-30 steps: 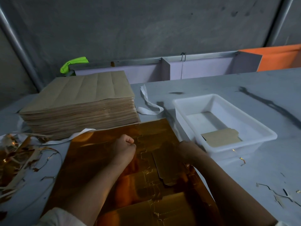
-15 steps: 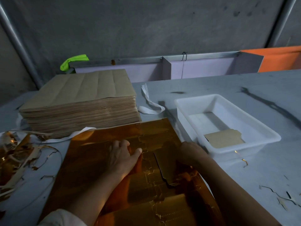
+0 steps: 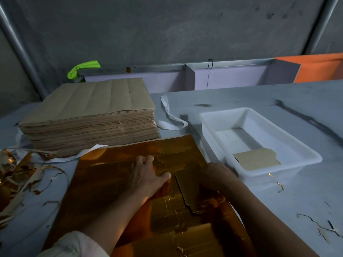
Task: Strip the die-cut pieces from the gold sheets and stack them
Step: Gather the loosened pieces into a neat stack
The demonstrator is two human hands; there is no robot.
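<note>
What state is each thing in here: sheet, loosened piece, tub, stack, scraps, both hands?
gold sheet: flat on the table, shiny side up, cut lines showing.
die-cut piece: partly lifted out of the sheet.
left hand: fingers flat, pressing the sheet.
right hand: grips the lifted piece.
white tub: holds one stripped piece, brown side up.
stack of sheets: tall, brown side up.
scrap strips: loose heap.

Beyond the shiny gold sheet, a tall brown card stack blocks you; to its right stands a white plastic tub; grey table lies open between them.
</note>
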